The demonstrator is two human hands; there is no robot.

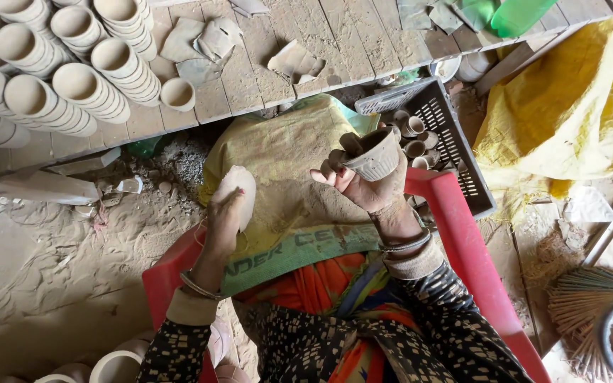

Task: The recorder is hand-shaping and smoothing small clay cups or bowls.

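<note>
Head view looks down on a dusty wooden plank surface point(264, 78) carrying rows of stacked unfired clay cups point(58, 64), with sandy floor below, a black plastic crate point(455, 142) of small cups and a yellow tarpaulin point(569, 106) to the right. The person sits in a red plastic chair point(455, 234), a yellowish woven sack point(285, 170) over the lap. The right hand point(363, 181) grips a small ribbed grey clay cup point(374, 156), tilted, mouth pointing up and left, thumb apparently inside. The left hand point(225, 216) clasps a pale, flat oval pad point(239, 188), long axis running upward.
</note>
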